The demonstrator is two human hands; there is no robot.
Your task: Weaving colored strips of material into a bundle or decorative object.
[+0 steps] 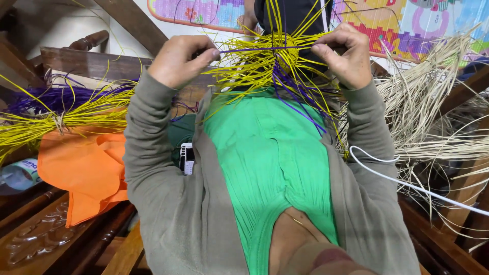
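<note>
Both hands stretch one purple strand level, left-to-right.

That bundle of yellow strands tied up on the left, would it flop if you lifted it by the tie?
Probably, somewhat: the tied bundle of thin yellow strands fans out loosely past its tie, so the ends would likely droop. It looks light for its size. Single strands seem springy, curving without kinking.

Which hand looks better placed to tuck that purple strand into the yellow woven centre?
Probably the right hand: it pinches the purple strand right beside the yellow woven centre, while the left hand holds it farther off.
</note>
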